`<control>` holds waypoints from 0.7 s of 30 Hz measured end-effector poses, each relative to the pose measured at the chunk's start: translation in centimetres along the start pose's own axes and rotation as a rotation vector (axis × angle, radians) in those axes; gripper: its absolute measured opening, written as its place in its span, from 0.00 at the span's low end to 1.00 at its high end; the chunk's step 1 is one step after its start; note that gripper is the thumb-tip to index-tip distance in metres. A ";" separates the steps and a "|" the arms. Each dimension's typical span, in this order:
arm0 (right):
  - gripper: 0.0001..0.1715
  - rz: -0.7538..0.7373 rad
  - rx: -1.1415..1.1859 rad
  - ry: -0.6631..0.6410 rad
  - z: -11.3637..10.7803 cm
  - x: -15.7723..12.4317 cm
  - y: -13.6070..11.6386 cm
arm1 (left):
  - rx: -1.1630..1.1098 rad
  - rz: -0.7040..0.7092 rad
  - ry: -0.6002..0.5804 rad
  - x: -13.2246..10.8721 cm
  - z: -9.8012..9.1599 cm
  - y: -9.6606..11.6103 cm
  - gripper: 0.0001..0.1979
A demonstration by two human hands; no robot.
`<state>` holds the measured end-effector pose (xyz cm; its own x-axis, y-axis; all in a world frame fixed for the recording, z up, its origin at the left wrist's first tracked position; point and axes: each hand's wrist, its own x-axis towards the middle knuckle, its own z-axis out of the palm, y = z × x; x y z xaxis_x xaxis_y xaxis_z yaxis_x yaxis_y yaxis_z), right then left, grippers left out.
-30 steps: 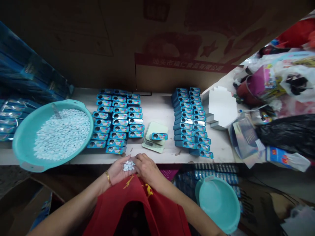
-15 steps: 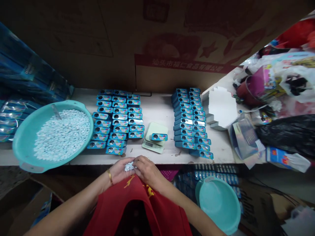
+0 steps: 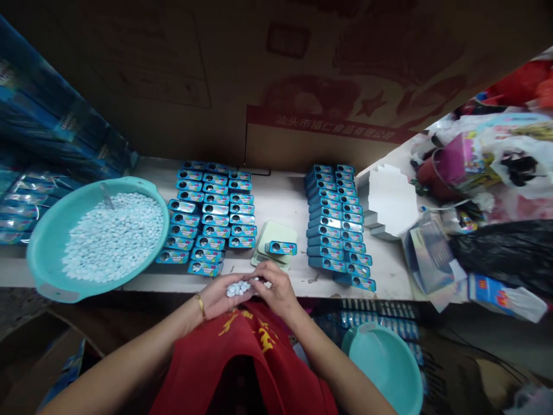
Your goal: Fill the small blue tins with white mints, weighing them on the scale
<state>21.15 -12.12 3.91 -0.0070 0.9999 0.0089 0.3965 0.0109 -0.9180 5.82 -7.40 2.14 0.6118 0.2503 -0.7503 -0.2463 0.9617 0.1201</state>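
My left hand [image 3: 222, 297] is cupped palm up at the table's front edge, holding a small heap of pale blue tablets [image 3: 238, 288]. My right hand [image 3: 274, 288] is closed in a pinch right beside that heap, fingertips touching the tablets. Just beyond my hands a small blue tin [image 3: 281, 248] lies on a pale green scale [image 3: 273, 237]. A teal basin [image 3: 52, 242] heaped with the same tablets [image 3: 114, 235] sits at the left.
Rows of blue tins [image 3: 211, 219] lie left of the scale, more blue tins [image 3: 334, 225] to its right. White cartons [image 3: 389, 199], bags and clutter fill the right side. An empty teal basin [image 3: 386, 369] stands below the table. Cardboard boxes wall the back.
Both hands have moved up and slightly right, closer to the scale. The right fingers have gone from picking at the heap to a pinch at its edge. The camera tilted a little.
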 end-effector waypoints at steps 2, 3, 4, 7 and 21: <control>0.09 -0.048 -0.029 -0.085 0.6 0.0 -0.2 | -0.075 -0.010 -0.040 0.4 0.4 0.1 0.05; 0.10 -0.066 -0.046 -0.104 0.9 0.0 -0.3 | -0.109 -0.019 -0.056 0.6 0.6 0.1 0.05; 0.10 -0.079 -0.061 -0.106 1.1 -0.1 -0.4 | -0.133 -0.030 -0.065 0.8 0.7 0.1 0.05; 0.10 -0.108 -0.073 -0.119 1.0 -0.3 -0.4 | -0.138 -0.039 -0.058 1.1 0.7 0.0 0.04; 0.11 0.005 -0.296 0.242 -3.3 -1.5 2.5 | 0.107 0.033 0.097 -0.2 -1.2 0.3 0.11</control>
<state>25.19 -13.55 2.90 0.1990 0.9713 0.1306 0.6444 -0.0293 -0.7641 4.71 -7.25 1.51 0.5279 0.2746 -0.8037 -0.1799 0.9610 0.2102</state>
